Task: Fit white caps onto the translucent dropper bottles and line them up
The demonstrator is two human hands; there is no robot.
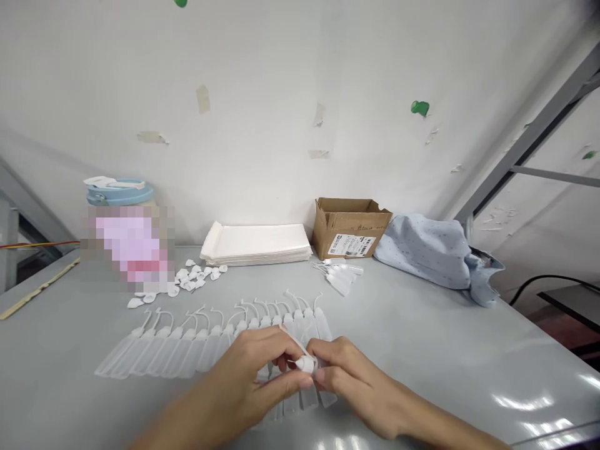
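Note:
Above the lower middle of the table, a small squeeze bottle with a white cap is between my two hands. A thin tip points left from the cap, and a narrow strap runs up from it. My left hand pinches at the cap's left side with thumb and fingers. From the right, my right hand grips around the neck; the fingers hide most of the bottle body. Behind and beneath the hands lies a row of several clear plastic squeeze bottles, with white caps and curved straps at their far ends.
Loose white caps are scattered at the back left, near a blue-lidded bucket. Along the wall stand a white stack, a cardboard box and a light blue cloth. More bottles lie before the box.

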